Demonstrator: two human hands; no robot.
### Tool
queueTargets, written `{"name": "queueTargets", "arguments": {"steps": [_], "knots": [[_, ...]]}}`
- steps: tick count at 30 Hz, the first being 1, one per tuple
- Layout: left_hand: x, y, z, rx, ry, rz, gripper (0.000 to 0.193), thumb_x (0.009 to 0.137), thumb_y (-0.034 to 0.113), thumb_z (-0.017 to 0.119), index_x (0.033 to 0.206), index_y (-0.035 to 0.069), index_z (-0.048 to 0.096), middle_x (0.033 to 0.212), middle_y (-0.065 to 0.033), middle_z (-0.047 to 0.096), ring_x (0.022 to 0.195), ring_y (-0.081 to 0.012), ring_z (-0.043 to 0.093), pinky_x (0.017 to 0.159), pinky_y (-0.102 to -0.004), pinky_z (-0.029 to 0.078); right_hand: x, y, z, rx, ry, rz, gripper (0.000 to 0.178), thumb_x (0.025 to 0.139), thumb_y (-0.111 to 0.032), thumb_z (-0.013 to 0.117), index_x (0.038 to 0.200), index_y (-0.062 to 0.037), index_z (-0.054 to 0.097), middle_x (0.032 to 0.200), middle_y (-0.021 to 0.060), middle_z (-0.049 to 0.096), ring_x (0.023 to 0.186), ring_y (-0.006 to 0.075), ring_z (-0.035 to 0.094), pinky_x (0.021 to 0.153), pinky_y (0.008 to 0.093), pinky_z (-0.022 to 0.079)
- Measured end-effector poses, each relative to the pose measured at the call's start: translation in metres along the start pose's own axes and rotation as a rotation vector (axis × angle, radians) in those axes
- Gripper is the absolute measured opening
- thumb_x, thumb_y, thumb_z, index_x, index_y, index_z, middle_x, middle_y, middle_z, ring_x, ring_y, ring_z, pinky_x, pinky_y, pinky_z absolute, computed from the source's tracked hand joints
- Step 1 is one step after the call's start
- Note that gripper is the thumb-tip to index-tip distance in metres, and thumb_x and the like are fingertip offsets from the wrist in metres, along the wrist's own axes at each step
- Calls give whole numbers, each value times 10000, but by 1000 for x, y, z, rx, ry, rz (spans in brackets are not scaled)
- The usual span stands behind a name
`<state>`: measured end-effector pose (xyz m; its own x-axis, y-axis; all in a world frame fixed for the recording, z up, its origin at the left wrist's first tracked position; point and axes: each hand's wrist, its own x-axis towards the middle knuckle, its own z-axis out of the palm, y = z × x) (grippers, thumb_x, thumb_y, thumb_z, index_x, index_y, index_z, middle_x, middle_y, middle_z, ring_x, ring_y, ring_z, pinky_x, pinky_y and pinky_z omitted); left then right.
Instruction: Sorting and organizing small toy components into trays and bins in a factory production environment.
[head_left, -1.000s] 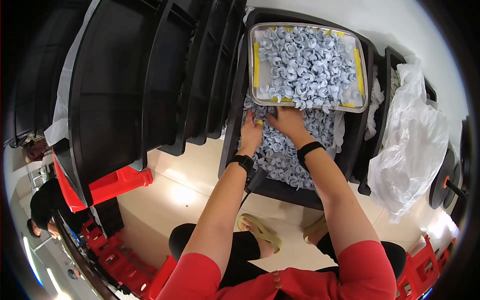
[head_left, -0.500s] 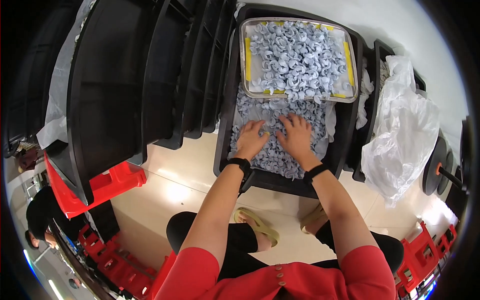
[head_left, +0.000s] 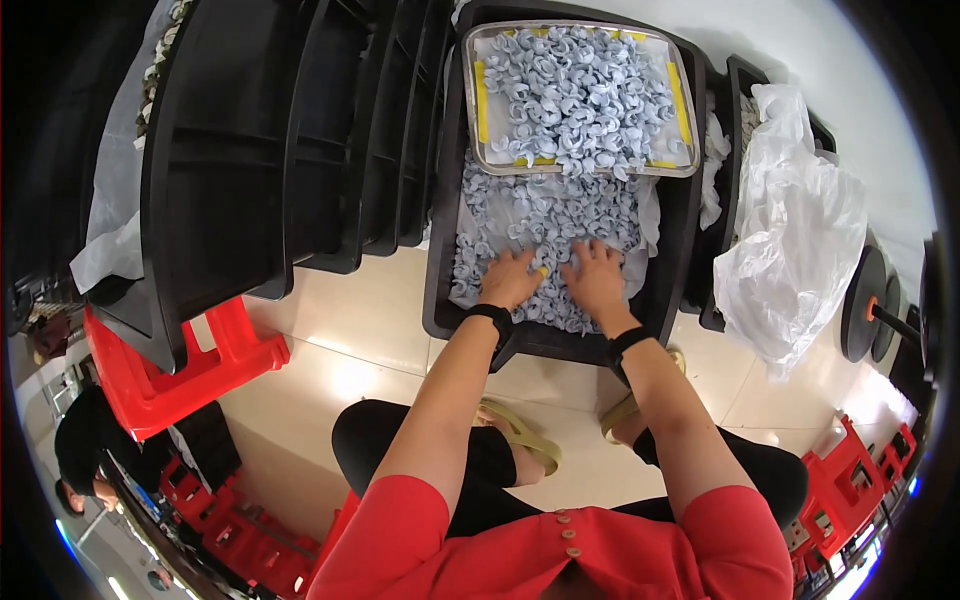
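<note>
My left hand [head_left: 511, 279] lies palm down with fingers spread on small pale blue-grey curled pieces [head_left: 560, 225] in a deep black bin [head_left: 437, 250]. Something yellow is on or at its thumb. To its right, my right hand [head_left: 597, 278] rests the same way, fingers apart, their tips partly among the pieces. Neither hand holds anything that I can see. A translucent sheet [head_left: 648, 215] lines the bin. Across the bin's far half sits a metal-rimmed tray [head_left: 478, 148] edged with yellow strips, heaped with more of the same pieces.
Tall black bins [head_left: 240, 150] stand tilted in a row at left, beside a red stool [head_left: 200, 370]. At right, crumpled clear plastic [head_left: 790, 240] hangs over another black bin, near black round weights [head_left: 862, 305]. Red stools [head_left: 840, 490] stand lower right. A person [head_left: 85, 440] is at far left.
Both hands have come nearer to me over the pieces. Around them the pieces lie differently, with more of the sheet showing beyond my hands. The whole view has shifted slightly.
</note>
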<state>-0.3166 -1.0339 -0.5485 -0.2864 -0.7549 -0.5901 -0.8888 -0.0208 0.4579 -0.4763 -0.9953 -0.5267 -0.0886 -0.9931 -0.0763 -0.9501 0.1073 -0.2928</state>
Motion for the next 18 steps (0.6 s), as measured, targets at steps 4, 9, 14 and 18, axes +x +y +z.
{"name": "queueTargets", "arguments": {"steps": [4,9,14,18], "knots": [[-10,-5,-5,28,-96,-13,526,761,429,509,1214,166,457,1112,-182,490,1032,-398,454,857,-420,391,-28,-14,-8,75,-166,61,420,734,-294,592,1108,-142,476,1083,123,477,968,363,448,765,444,437],[-6,-10,-1,30,-20,10,523,764,505,463,1160,170,528,1111,-176,527,1012,-343,498,864,-389,388,-38,46,19,300,-145,369,470,768,-402,532,1154,-156,426,1090,190,499,991,365,500,810,426,415],[8,-12,-14,-174,-193,-78,570,749,525,458,1112,96,551,1003,-128,598,951,-278,550,822,-366,413,-13,67,12,403,-502,564,546,758,-458,542,1189,-155,396,1134,172,487,1025,357,486,798,422,424],[13,-22,-6,-218,-280,-149,569,741,527,462,1080,83,568,1032,-145,585,965,-303,542,821,-372,413,-14,52,-7,770,-799,820,547,760,-468,558,1204,-189,401,1117,104,491,1030,281,464,761,448,422]]}}
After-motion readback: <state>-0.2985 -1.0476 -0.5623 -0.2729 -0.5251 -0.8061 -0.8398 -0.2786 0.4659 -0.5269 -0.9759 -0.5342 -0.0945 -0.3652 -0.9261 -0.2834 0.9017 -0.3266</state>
